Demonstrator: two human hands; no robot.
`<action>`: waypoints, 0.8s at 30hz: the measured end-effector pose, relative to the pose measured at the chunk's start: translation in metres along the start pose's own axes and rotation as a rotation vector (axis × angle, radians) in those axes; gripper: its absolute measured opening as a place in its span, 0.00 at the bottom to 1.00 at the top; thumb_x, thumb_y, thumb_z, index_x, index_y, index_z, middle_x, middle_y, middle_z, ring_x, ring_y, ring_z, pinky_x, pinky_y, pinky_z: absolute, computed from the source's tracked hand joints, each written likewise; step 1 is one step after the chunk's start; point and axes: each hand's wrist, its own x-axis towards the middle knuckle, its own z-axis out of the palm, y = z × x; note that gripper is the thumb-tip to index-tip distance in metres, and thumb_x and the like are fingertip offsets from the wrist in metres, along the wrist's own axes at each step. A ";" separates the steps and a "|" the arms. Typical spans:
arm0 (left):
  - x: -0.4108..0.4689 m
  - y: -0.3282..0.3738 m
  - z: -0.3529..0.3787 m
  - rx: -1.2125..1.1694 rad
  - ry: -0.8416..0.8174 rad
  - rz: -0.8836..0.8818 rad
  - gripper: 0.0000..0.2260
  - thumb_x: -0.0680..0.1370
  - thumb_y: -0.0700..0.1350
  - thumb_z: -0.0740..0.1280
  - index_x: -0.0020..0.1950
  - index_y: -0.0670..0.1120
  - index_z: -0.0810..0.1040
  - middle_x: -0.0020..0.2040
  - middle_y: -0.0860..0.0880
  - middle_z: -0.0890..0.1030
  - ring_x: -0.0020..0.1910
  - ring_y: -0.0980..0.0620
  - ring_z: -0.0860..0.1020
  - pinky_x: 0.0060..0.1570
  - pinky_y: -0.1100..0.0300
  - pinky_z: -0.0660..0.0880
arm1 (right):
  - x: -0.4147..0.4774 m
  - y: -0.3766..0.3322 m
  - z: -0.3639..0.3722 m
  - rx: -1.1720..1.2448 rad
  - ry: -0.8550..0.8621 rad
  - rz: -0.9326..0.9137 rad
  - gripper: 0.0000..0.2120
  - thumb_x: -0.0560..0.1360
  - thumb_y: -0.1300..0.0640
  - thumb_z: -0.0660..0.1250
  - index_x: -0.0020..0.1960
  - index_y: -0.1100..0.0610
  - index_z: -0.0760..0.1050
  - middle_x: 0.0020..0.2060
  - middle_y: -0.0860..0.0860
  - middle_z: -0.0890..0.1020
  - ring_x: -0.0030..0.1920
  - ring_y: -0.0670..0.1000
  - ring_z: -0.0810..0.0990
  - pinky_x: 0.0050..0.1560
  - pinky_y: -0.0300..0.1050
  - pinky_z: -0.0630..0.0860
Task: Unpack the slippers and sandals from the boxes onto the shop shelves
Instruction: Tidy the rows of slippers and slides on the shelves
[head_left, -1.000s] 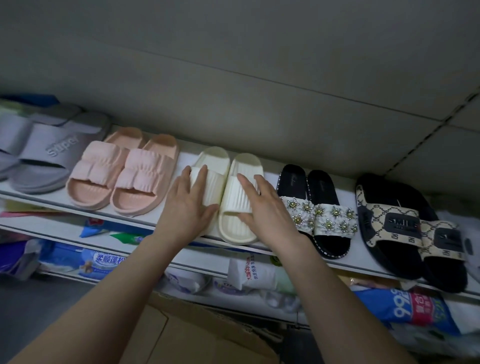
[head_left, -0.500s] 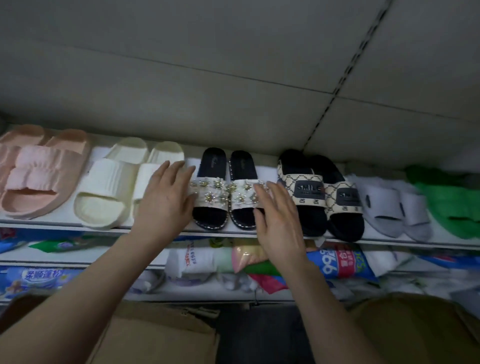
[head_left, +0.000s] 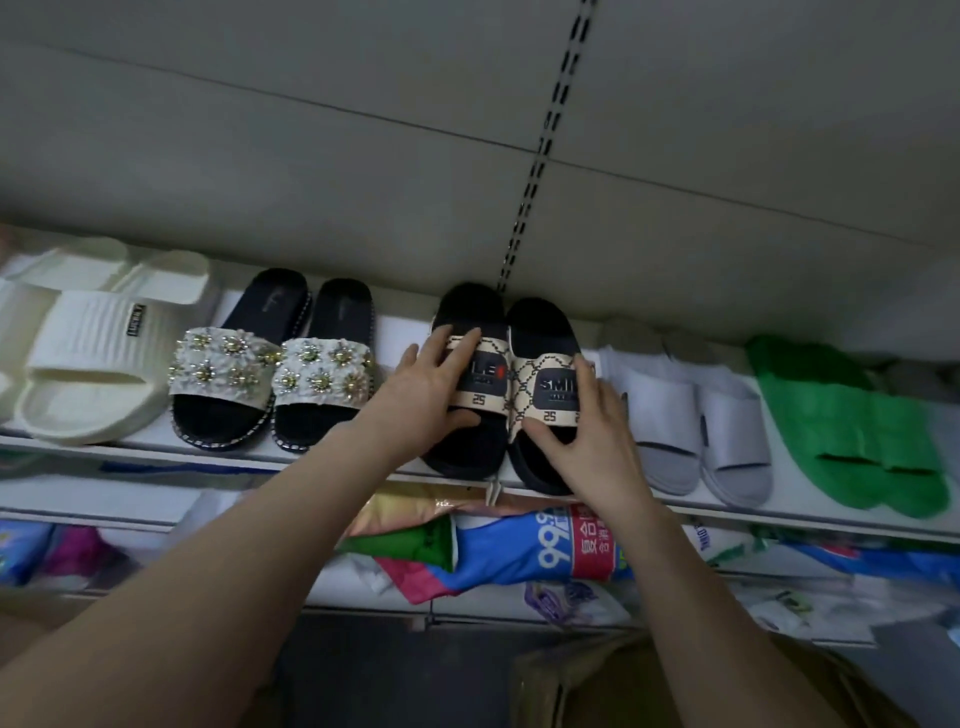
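On the shelf (head_left: 400, 327), left grip (head_left: 431, 395) and right grip (head_left: 597, 431) each curl round a strap of the black slippers (head_left: 540, 332); flowered sandals (head_left: 270, 374) sit beside left grip.

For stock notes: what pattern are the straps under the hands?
Beige straps, dark lattice print, black logo patch; head view.

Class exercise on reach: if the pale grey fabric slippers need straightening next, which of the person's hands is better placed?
Right, probably. The right hand grips the black slippers with beige patterned straps on the side nearest the pale grey fabric slippers; the left hand sits farther away.
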 end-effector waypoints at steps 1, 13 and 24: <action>0.001 0.000 0.002 -0.030 0.013 0.003 0.41 0.75 0.51 0.71 0.79 0.52 0.48 0.78 0.42 0.53 0.73 0.37 0.62 0.71 0.47 0.61 | 0.002 0.001 0.002 -0.011 0.020 -0.019 0.42 0.74 0.39 0.67 0.79 0.47 0.47 0.71 0.54 0.65 0.71 0.56 0.62 0.72 0.52 0.59; -0.003 -0.014 0.014 0.029 0.029 0.002 0.39 0.76 0.48 0.68 0.79 0.49 0.48 0.78 0.40 0.53 0.75 0.35 0.56 0.72 0.41 0.59 | -0.002 -0.003 0.014 -0.005 0.042 -0.072 0.42 0.75 0.38 0.63 0.80 0.46 0.44 0.74 0.55 0.60 0.73 0.57 0.62 0.72 0.54 0.61; 0.037 0.125 0.052 -0.118 0.220 0.401 0.28 0.72 0.41 0.62 0.73 0.38 0.65 0.73 0.35 0.64 0.73 0.34 0.62 0.70 0.41 0.64 | -0.032 0.140 -0.062 -0.073 0.413 0.200 0.36 0.75 0.39 0.61 0.77 0.55 0.59 0.70 0.65 0.68 0.69 0.65 0.68 0.64 0.64 0.71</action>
